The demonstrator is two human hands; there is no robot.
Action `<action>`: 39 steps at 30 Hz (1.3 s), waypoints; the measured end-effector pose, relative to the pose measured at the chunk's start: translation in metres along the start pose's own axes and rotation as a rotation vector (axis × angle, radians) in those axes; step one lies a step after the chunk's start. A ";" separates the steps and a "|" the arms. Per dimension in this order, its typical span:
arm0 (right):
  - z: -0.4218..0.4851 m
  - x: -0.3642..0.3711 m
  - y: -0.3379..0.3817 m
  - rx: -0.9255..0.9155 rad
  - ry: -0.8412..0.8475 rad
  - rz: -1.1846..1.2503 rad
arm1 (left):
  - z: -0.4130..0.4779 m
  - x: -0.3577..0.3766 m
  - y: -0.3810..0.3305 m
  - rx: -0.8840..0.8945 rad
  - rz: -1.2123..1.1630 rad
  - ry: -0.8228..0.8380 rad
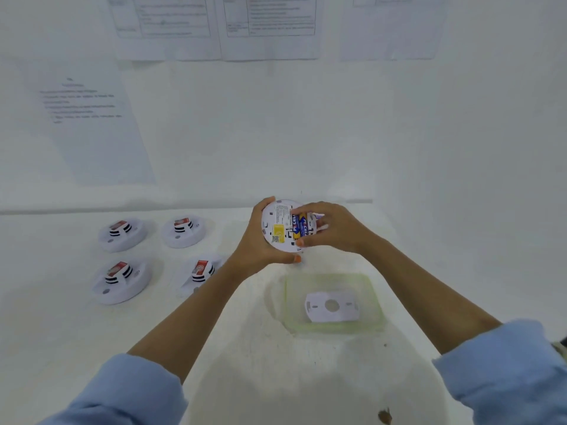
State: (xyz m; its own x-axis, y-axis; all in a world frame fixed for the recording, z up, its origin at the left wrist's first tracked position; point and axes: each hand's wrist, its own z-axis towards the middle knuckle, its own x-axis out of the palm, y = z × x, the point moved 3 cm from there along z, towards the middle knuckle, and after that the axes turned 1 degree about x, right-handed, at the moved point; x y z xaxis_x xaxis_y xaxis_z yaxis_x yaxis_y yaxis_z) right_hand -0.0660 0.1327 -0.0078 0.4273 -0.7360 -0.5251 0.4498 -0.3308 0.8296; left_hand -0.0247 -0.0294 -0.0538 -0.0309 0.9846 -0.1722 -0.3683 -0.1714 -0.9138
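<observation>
detector [280, 231]: held above table [61, 332], back side up, tilted toward camera
left hand [256, 243]: curled round detector rim, thumb at near edge
right hand [333, 230]: fingers pinch battery [300, 229] seated in detector back
tray [376, 297]: near side of hands, white plate [333, 306] inside
left of table: four more detectors [122, 234]

left: detectors [122, 236] block | centre: tray [376, 302] blocks | near table [76, 348] — open
</observation>
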 end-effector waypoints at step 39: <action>0.053 -0.021 -0.045 -0.134 -0.044 -0.426 | 0.064 -0.001 0.042 -0.051 -0.005 0.061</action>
State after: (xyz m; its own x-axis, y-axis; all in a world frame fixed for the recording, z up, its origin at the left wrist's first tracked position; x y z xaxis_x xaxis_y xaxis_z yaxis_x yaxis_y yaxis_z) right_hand -0.1367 0.1323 -0.0240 0.1495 -0.5761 -0.8036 0.6769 -0.5327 0.5079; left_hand -0.0997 -0.0353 -0.0688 0.0274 0.9817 -0.1885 -0.3208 -0.1700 -0.9318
